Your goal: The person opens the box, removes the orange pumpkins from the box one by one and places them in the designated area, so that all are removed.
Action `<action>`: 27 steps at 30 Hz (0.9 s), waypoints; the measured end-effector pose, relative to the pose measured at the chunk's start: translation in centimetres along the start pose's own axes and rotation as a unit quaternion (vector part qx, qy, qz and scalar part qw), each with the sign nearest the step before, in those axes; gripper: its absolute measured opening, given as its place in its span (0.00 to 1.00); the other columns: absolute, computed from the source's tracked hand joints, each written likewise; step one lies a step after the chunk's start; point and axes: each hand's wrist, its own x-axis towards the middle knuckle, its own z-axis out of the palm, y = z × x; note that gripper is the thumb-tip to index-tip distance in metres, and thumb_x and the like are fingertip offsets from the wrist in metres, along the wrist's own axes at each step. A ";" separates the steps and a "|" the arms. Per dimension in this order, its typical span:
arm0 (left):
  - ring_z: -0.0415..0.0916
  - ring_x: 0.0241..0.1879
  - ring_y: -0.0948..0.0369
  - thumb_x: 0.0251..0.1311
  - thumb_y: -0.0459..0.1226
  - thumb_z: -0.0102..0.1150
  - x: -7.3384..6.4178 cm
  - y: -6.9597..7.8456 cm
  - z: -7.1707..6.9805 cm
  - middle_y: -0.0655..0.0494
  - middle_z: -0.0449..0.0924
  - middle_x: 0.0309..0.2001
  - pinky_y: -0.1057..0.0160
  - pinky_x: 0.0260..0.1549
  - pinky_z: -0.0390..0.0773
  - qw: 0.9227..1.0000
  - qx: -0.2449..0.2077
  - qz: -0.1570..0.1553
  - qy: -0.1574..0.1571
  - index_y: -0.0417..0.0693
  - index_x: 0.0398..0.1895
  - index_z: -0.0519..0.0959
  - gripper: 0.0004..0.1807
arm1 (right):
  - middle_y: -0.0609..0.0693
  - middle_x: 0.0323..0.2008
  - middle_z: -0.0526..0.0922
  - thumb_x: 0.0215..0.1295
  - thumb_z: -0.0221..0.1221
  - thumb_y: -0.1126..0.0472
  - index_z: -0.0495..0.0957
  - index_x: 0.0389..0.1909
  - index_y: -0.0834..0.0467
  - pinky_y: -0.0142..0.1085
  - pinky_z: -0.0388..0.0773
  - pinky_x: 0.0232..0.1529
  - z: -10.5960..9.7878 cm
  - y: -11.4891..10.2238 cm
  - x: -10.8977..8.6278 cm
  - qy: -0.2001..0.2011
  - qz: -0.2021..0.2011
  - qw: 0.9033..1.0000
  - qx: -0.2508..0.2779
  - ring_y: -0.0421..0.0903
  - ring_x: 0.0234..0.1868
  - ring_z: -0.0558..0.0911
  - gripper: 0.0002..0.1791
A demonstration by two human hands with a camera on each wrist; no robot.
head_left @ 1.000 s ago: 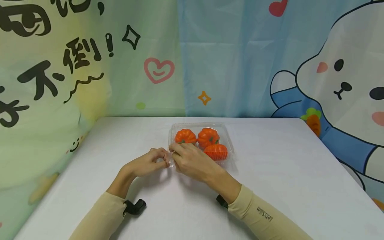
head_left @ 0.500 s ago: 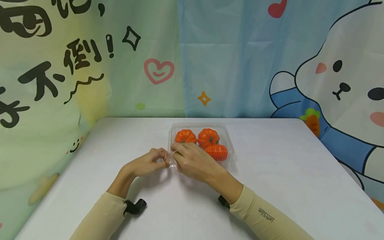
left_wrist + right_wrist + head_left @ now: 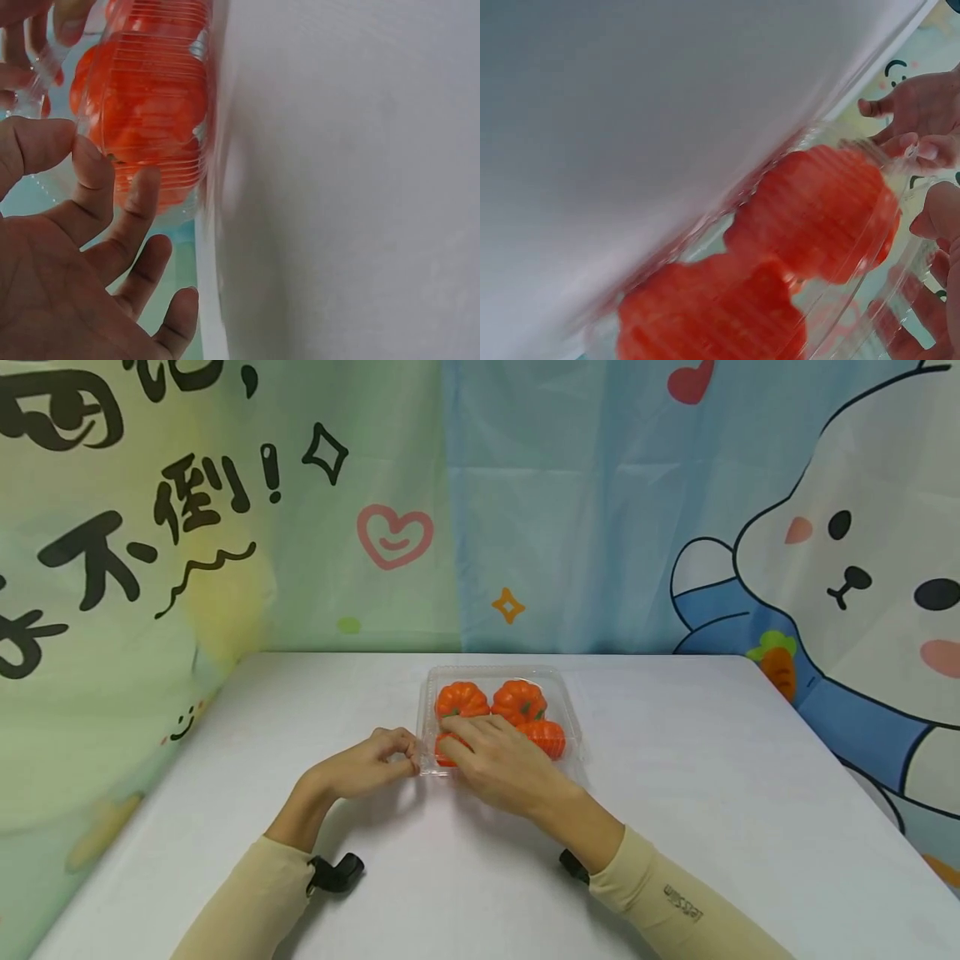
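A clear plastic box (image 3: 573, 727) with ridged sides stands on the table, holding several orange pumpkins (image 3: 519, 702). My left hand (image 3: 367, 766) pinches the rim at the box's front left corner between thumb and index finger; its other fingers spread out beside the wall in the left wrist view. My right hand (image 3: 510, 768) reaches over the box's front side, thumb and fingers apart. Between them the front left pumpkin (image 3: 450, 749) shows. In the right wrist view, the right fingers (image 3: 911, 307) appear over the box, partly seen through clear plastic.
The box stands near the back of a white-covered table (image 3: 675, 760). Behind it hangs a printed curtain (image 3: 540, 527) with a cartoon bear and hearts. A black wrist camera (image 3: 337, 872) sits on the left sleeve.
The right hand has moved right, away from the front left corner, and its fingers have spread from a pinch. The front left pumpkin has come into view. The left hand stays at the corner.
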 end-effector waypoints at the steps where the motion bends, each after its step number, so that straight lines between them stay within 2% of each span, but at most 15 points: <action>1: 0.62 0.61 0.49 0.68 0.39 0.54 0.0 0.0 0.0 0.54 0.78 0.55 0.50 0.57 0.62 1.000 0.000 -0.001 -0.001 0.52 0.33 0.78 0.06 | 0.54 0.55 0.82 0.68 0.64 0.66 0.80 0.46 0.57 0.43 0.81 0.56 0.0 0.1 -0.2 0.000 0.001 1.000 0.001 0.52 0.52 0.86 0.08; 9: 0.61 0.62 0.50 0.68 0.39 0.52 0.3 0.2 -0.2 0.55 0.78 0.55 0.49 0.57 0.63 1.000 -0.008 -0.015 -0.012 0.53 0.31 0.77 0.07 | 0.53 0.55 0.81 0.67 0.65 0.68 0.77 0.53 0.57 0.45 0.79 0.59 -0.5 1.1 -1.4 0.000 0.007 1.000 0.015 0.51 0.54 0.85 0.15; 18: 0.61 0.61 0.48 0.70 0.39 0.53 0.2 0.2 -0.5 0.52 0.77 0.55 0.50 0.56 0.62 1.000 0.000 -0.004 -0.015 0.51 0.33 0.77 0.07 | 0.54 0.57 0.81 0.64 0.62 0.70 0.76 0.56 0.56 0.46 0.81 0.54 -0.9 2.0 -2.7 -0.021 0.026 0.999 0.012 0.53 0.54 0.84 0.20; 27: 0.62 0.59 0.50 0.69 0.39 0.53 0.4 0.0 -0.4 0.54 0.78 0.54 0.51 0.55 0.63 1.000 0.000 0.002 -0.018 0.51 0.34 0.78 0.06 | 0.54 0.58 0.81 0.64 0.64 0.68 0.77 0.59 0.56 0.47 0.80 0.56 -1.4 2.6 -3.6 -0.031 0.033 0.999 0.002 0.52 0.57 0.83 0.22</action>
